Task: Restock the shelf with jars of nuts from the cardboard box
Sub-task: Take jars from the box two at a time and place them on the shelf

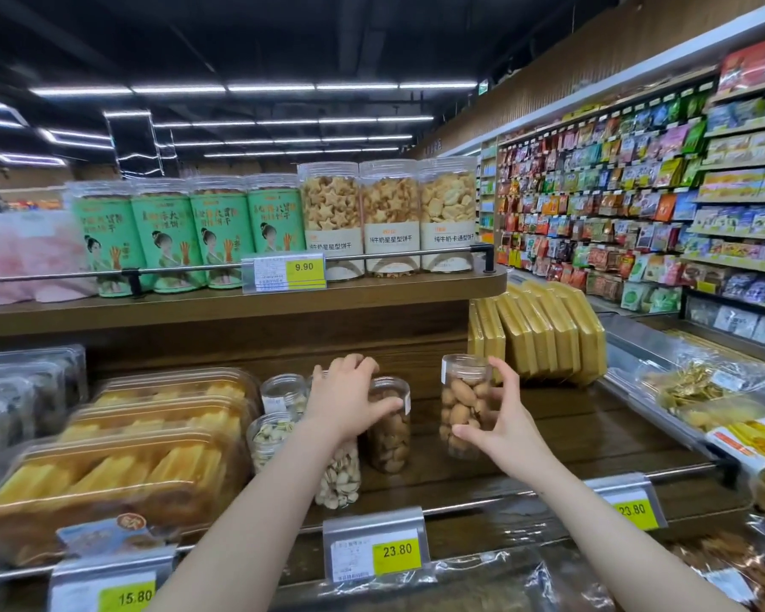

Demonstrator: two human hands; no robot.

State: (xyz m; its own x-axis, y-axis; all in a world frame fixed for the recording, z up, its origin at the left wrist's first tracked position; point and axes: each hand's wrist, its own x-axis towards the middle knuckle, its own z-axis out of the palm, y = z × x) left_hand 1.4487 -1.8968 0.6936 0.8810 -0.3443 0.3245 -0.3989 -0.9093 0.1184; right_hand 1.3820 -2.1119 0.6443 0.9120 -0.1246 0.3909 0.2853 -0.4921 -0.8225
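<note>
Left hand laid over the top of a clear jar of brown nuts, fingers curled around its lid, jar standing upright on the wooden shelf. Right hand wrapped around a second jar of nuts, thumb in front and fingers behind, jar upright and apart from the first. Just left of both, three jars of pistachios; farther left, trays of yellow cakes; along the front rail, a yellow price tag.
</note>
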